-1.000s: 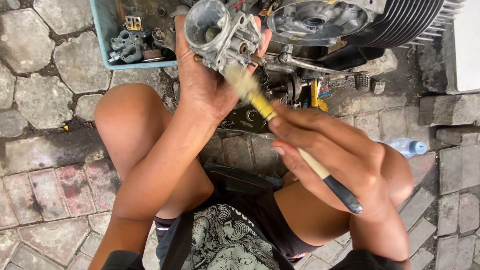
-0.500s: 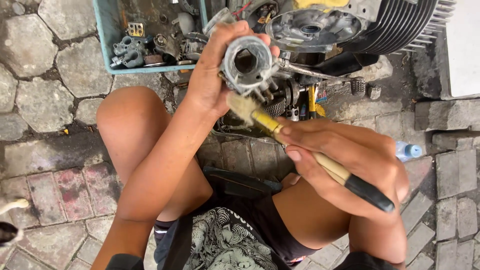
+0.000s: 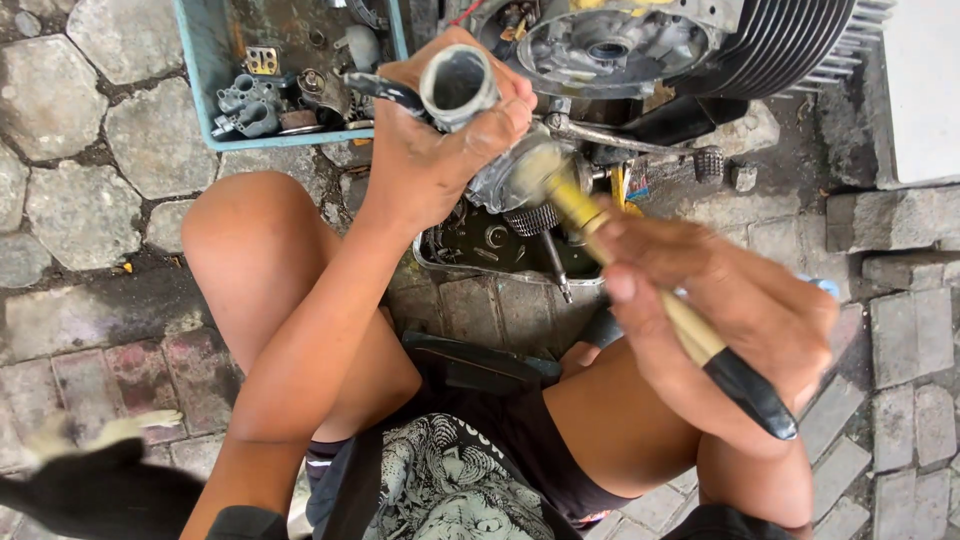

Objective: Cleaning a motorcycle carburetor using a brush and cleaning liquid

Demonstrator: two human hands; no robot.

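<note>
Head view: a metal carburettor is gripped in the left hand above the paving, near a blue parts tray. A paintbrush is clasped by the right hand. Rigid, heavy-looking, likely oily; best held around its body.

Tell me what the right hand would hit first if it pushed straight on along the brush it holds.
Probably the grey metal carburettor body gripped by the left hand: the right hand aims its yellow-handled brush there, bristles apparently touching already, though blur hides exact contact.
</note>
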